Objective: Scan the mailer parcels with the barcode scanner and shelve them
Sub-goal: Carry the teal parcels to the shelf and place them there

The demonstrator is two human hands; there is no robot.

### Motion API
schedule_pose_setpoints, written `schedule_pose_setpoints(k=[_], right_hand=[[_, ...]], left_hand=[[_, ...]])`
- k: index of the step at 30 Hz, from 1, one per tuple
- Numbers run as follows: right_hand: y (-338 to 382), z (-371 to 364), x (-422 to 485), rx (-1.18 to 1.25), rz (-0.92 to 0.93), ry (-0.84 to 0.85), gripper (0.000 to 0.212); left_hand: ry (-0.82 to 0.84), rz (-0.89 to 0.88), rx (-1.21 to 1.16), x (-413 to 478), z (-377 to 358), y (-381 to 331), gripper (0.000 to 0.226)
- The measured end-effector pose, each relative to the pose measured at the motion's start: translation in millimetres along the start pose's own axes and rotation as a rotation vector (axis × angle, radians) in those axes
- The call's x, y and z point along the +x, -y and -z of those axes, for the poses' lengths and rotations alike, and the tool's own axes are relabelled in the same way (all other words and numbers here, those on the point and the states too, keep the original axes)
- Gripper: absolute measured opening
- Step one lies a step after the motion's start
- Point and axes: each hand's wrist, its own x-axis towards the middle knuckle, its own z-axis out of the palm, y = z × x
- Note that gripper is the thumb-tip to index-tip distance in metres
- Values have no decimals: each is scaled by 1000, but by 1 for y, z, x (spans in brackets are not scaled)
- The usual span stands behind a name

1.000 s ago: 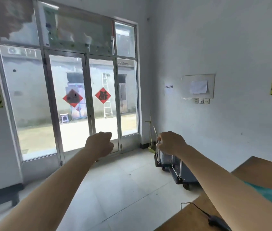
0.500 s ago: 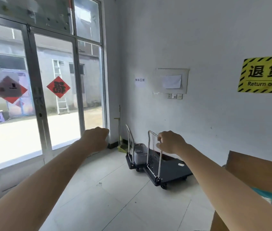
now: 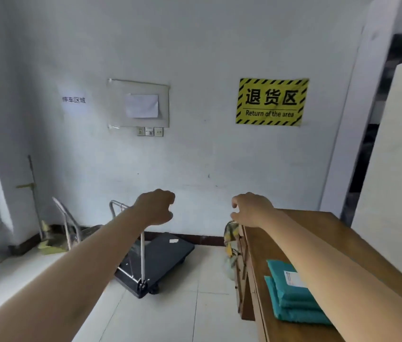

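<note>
we judged the task barely begun: our left hand [image 3: 156, 207] and right hand [image 3: 250, 209] hung loosely curled, holding nothing. the teal mailer parcels [image 3: 291, 296] lay stacked on the wooden bench [image 3: 323, 233]. no scanner showed; finding it came next.

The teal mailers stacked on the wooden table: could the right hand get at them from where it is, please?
Probably yes. The right hand is empty, and the teal mailers lie uncovered on the wooden table right beneath that forearm; drawing back should do it.
</note>
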Motion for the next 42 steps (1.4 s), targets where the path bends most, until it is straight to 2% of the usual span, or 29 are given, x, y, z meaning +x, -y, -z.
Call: schedule_pose_setpoints(k=[7,11,15,19,21,22,23,24,26,27,30,33,36,38,40,42], right_hand=[[-89,-15,22,-16,-310,41,31],[-133,-42,16,18,-552,73,33],[-163,-85,1,66,-857,106,35],[-176,-133,-12,370,-1223,118,37],[-177,-159,-17,597,-1403,60,45],[-176,-170,-18,725,-1501,9,42],[-175,-182,-19,866,-1595,-49,32],[-176,-196,-22,1004,-1677,-100,35],[-179,-224,-25,1215,-1824,-138,79],[-182,-236,-25,1299,-1856,-155,90],[-201,-261,-22,1444,-1918,-230,101],[-218,-282,-21,1528,-1978,-293,109],[-229,-301,-17,1646,-2024,-405,113],[-233,-309,-14,1669,-2051,-459,111],[-238,-316,-10,1656,-2046,-529,102],[-238,-320,-6,1666,-2047,-628,85]], left_hand=[[54,-492,27,136,-42,-93,38],[82,-683,10,208,-83,-155,33],[170,-848,-124,250,-132,-213,39],[415,-986,-226,257,-192,-258,46],[531,-1061,-174,259,-221,-277,52],[585,-1077,-162,263,-234,-287,54],[640,-1075,-167,268,-245,-297,55],[692,-1059,-186,273,-255,-307,56],[793,-988,-238,280,-276,-327,65],[836,-952,-270,284,-287,-337,74],[929,-889,-340,289,-325,-362,107],[1075,-816,-387,293,-357,-383,116],[1318,-612,-540,294,-375,-401,108],[1471,-505,-590,296,-387,-406,119],[1572,-447,-617,299,-395,-411,122],[1647,-422,-621,301,-392,-415,106]])
